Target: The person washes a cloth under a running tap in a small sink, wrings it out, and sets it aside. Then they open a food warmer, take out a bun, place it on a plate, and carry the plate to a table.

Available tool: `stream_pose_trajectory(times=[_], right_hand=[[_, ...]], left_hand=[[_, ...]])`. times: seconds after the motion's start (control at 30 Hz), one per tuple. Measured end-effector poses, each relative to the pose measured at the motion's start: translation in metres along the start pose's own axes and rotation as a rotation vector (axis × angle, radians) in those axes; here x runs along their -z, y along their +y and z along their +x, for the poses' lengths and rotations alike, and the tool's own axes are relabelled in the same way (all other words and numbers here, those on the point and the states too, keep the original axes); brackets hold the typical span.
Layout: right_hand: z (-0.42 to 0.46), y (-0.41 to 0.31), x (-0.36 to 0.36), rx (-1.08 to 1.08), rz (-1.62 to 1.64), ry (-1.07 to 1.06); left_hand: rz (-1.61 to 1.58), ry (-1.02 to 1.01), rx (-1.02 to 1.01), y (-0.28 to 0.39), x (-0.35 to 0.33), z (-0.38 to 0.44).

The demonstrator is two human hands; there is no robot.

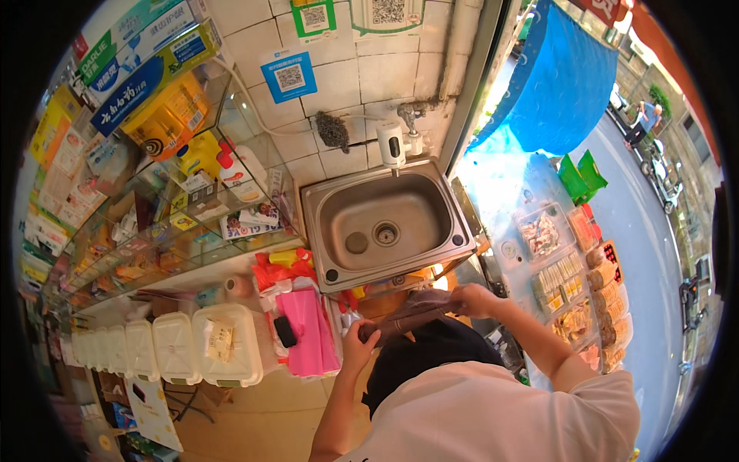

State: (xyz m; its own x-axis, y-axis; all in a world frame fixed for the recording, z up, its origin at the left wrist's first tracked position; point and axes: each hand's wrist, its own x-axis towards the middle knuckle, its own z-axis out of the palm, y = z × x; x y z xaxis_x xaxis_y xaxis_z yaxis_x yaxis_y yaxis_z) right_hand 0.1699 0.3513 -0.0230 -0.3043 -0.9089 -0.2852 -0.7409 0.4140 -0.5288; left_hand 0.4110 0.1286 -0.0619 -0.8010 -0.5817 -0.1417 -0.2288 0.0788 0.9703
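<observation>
My left hand [359, 341] grips one end of a dark brownish-purple cloth item [413, 315], whose exact kind I cannot tell. At its other end, my right hand [474, 301] holds it, so it stretches between both hands in front of my waist. Just beyond the cloth is a stainless steel sink [378, 222] with a drain and a round dark disc in its basin. A white electric faucet [392, 144] reaches over the sink's far rim. Pink plastic bags [307, 332] lie left of my left hand, with a small black object [284, 331] on them.
A glass display case [190, 225] with boxes and bottles stands left of the sink. Lidded plastic bins [226, 341] line up at the lower left. Packaged foods [557, 280] fill a counter at the right. Steel wool [332, 130] hangs on the tiled wall. Outside is a distant person [645, 124].
</observation>
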Motion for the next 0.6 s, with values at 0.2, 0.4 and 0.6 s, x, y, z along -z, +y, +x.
stream_pose_trajectory(times=[0.2, 0.4, 0.6], right_hand=[[-0.018, 0.013, -0.025, -0.073, -0.087, -0.116], [0.013, 0.047, -0.007, 0.071, -0.030, -0.299], [0.115, 0.059, 0.066, 0.004, -0.242, 0.217]], left_hand=[[-0.023, -0.155, 0.062, -0.030, 0.005, -0.028], [0.031, -0.154, -0.008, -0.031, 0.006, 0.007], [0.335, 0.342, -0.391, -0.008, 0.010, 0.136]])
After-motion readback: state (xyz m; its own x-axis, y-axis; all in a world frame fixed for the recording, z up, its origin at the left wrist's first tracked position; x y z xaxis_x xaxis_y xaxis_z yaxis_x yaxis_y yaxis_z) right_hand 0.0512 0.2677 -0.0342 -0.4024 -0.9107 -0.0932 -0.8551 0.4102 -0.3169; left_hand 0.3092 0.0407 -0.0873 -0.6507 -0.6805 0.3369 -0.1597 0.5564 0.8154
